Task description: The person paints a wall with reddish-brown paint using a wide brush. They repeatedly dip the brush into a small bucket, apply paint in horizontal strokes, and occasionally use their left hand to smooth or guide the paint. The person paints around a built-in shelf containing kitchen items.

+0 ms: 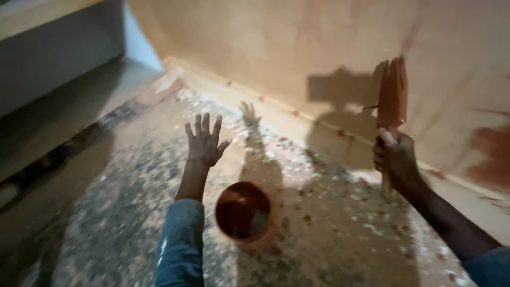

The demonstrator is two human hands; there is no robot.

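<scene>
1. Nearest me, the bucket (243, 212) stood on the speckled floor (122, 212), between my two forearms and just beside my left sleeve (180, 239). It looked stained red-brown inside; I could not tell how full it was.

2. My left hand (204, 142) was stretched out over the floor, past the bucket, fingers spread wide and holding nothing. I could not tell whether the palm touched the floor or hung just above it.

3. My right hand (394, 157) was clenched around the handle of the brush (393, 93), fist tight, bristles pointing up. The bristles were loaded with the same red-brown colour.

4. Farthest off, the brush stood against or just in front of the pale board (276, 48); the blur kept me from saying which. A red-brown patch (491, 154) showed on the board to the right of it.

5. To do this well, I judged I should hold the handle firmly, lay the bristles flat to the board, work in even strokes, and keep drips off the ledge (297, 114) below.
</scene>
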